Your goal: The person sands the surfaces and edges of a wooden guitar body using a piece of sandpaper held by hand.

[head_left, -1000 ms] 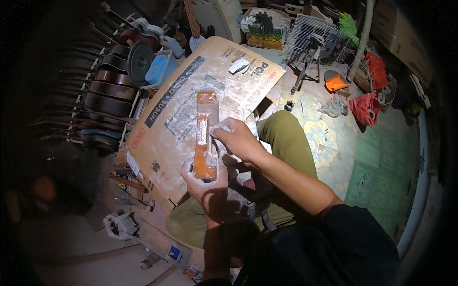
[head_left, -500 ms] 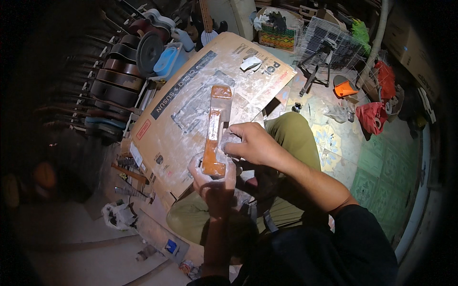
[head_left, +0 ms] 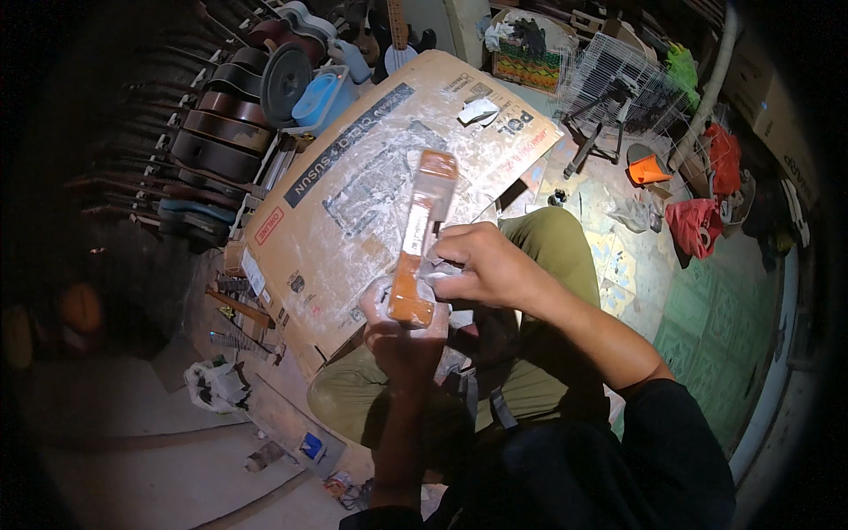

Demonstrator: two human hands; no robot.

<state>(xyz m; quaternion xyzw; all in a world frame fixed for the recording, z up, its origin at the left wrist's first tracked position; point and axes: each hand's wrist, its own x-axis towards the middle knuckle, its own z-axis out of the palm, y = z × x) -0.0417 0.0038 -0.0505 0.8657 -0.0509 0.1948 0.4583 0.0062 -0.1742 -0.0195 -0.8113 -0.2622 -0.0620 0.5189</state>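
My left hand (head_left: 393, 344), whitened with dust, is closed round the lower end of an orange-brown wooden piece (head_left: 408, 300) with a long opening and pale dusty patches, tilted slightly right over a cardboard sheet (head_left: 327, 291). My right hand (head_left: 473, 265) has its fingers curled on a small greyish piece (head_left: 433, 274), perhaps abrasive paper, pressed to the right side of the wooden piece; the fingers partly hide it. A white scrap (head_left: 477, 112) lies near the far edge of the dusty cardboard.
Guitars (head_left: 216, 146) stand racked at left beside a blue tub (head_left: 314, 102). A woven basket (head_left: 526, 66), wire cage (head_left: 618, 79), tripod (head_left: 587, 141), orange object (head_left: 647, 168) and red bags (head_left: 693, 225) are at back right. Metal tools (head_left: 238, 340) and a white bundle (head_left: 216, 384) lie at lower left.
Both my hands and the wooden piece have shifted right and a little away from me; the piece leans more to the right. My right hand's fingers have moved lower along its side.
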